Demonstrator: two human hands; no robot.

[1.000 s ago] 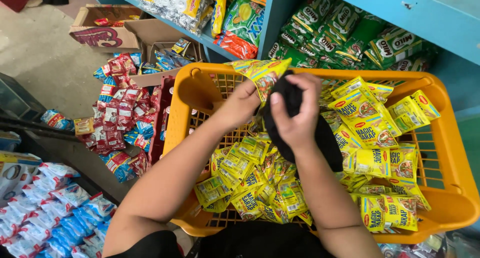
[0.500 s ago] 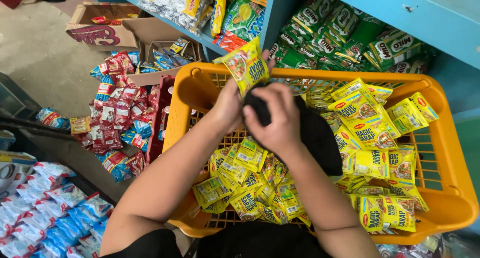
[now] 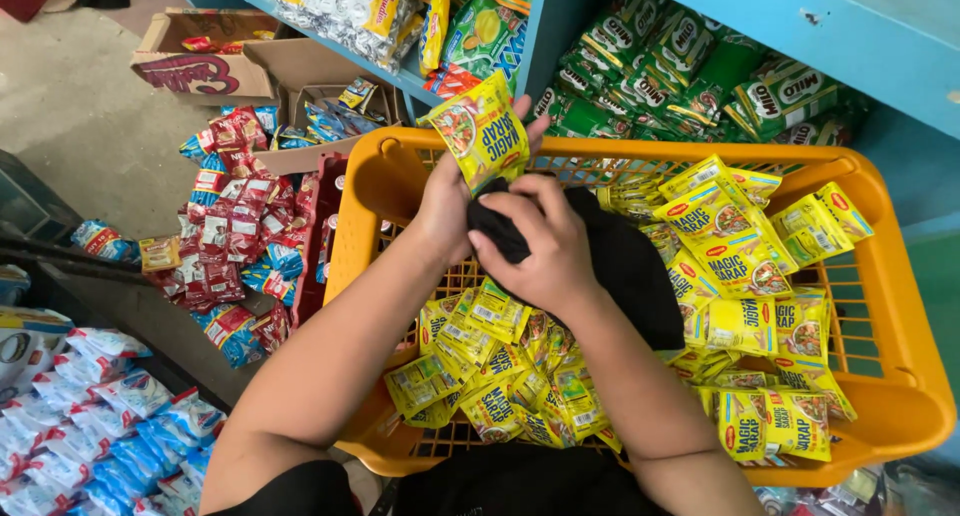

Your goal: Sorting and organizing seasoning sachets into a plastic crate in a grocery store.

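My left hand (image 3: pixel 452 204) holds up a small yellow seasoning packet (image 3: pixel 482 133) over the far rim of an orange plastic basket (image 3: pixel 900 396). Pressed against that packet's lower edge is a black cloth (image 3: pixel 630 266), which my right hand (image 3: pixel 540 241) grips in a bunch. The cloth hangs down over the heap of yellow packets (image 3: pixel 500 376) that fills the basket. More of the same yellow packets (image 3: pixel 740 246) lie in strips on the basket's right side.
A blue shelf (image 3: pixel 780 16) behind the basket carries green sachets (image 3: pixel 700 76) and white-and-yellow packs (image 3: pixel 350 11). On the floor to the left lie red sachets (image 3: pixel 230 236), blue-and-white sachets (image 3: pixel 110 416) and an open cardboard box (image 3: pixel 210 56).
Both hands rose from low in the basket toward its far rim. The yellow packet came up with my left hand, and the black cloth moved against it.
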